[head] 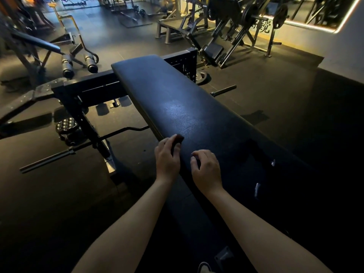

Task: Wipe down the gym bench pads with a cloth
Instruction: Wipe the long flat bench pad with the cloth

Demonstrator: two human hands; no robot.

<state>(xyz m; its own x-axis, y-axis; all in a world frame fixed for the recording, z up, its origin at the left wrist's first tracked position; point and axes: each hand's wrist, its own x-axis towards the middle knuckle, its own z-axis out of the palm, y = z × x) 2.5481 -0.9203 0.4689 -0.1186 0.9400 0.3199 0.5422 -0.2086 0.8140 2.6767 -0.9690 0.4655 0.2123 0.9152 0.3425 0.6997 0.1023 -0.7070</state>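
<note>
Left hand (167,157) pinches a small dark cloth (178,138), mostly hidden under its fingers, at the near left edge of the bench pad (187,99). Right hand (206,167) sits curled on the pad just beside it. Its palm is hidden, so I cannot tell its grip.

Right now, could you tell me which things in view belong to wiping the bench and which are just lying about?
Part of the job: bench pad; small dark cloth, gripped by the left hand; right hand, fingers curled over the pad.
Lying about: barbell on the floor; weight plate; foam rollers; plate-loaded machine.
</note>
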